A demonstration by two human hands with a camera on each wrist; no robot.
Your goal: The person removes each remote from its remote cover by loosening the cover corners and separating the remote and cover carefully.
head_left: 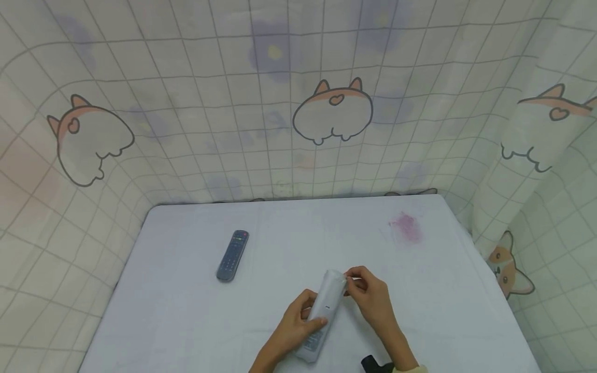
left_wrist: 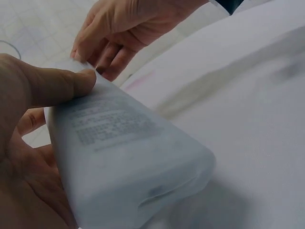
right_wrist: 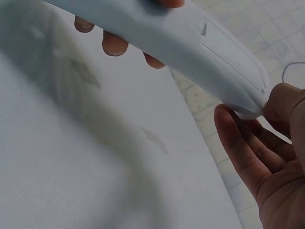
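Observation:
A white remote control [head_left: 329, 298] in a thin translucent sleeve is held above the table with its back up, so the battery cover [right_wrist: 233, 55] shows. My left hand [head_left: 295, 324] grips it around the lower half, thumb on top and fingers underneath. Small print [left_wrist: 112, 121] covers the near part of the back. At the far end, my right hand [head_left: 370, 298] pinches the corner of the sleeve between thumb and forefinger. The remote's button side is hidden.
A dark remote control [head_left: 232, 256] lies on the white table [head_left: 186, 311], left of my hands. A pink stain [head_left: 407, 228] marks the far right. Grid-patterned cloth [head_left: 210, 114] rises around the table. Something black [head_left: 375, 365] is beside my right wrist.

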